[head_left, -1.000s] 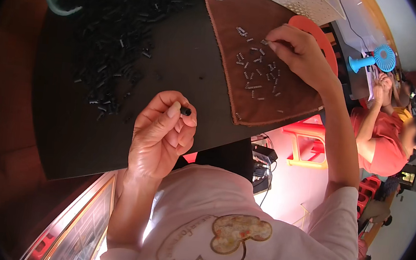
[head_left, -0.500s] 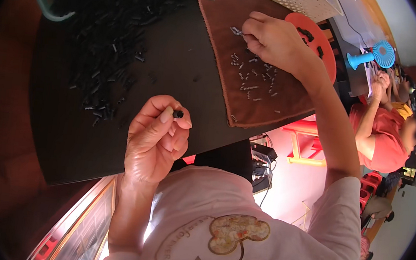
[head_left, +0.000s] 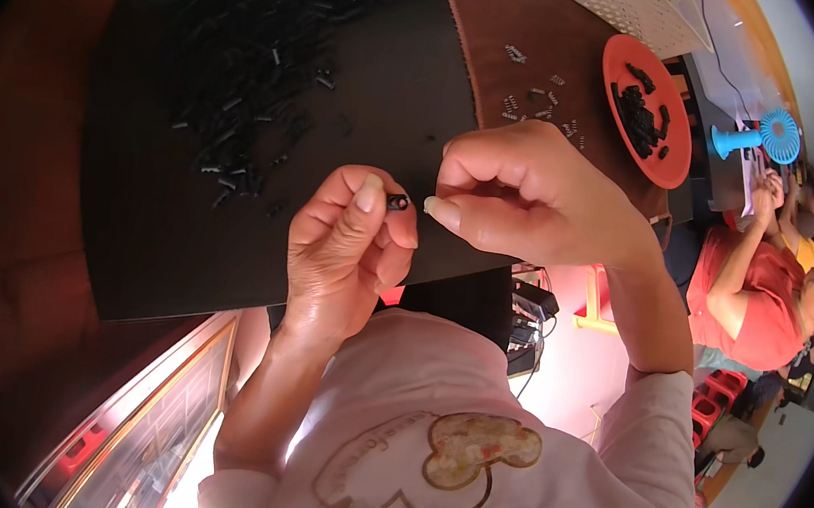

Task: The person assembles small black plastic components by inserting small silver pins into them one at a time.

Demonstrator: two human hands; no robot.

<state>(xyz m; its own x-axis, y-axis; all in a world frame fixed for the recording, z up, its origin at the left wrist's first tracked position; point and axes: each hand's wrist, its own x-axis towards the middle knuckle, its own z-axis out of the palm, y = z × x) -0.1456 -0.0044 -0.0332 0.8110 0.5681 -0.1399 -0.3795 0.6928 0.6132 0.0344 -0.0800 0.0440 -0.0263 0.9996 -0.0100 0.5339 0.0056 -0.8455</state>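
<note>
- Open lane: bare tabletop (head_left: 395,77) between heap of black tubes (head_left: 235,105) and brown cloth (head_left: 492,27), leading away from the hands.
- Left of lane: loose tubes obstruct low passage.
- Cloth: scattered springs (head_left: 515,55), bare patches between.
- Right side: red plate (head_left: 672,167), black pieces on it.
- Far side: white basket (head_left: 612,7) walls off cloth.
- Left hand (head_left: 344,248) and right hand (head_left: 540,193): slim gap between fingertips.
</note>
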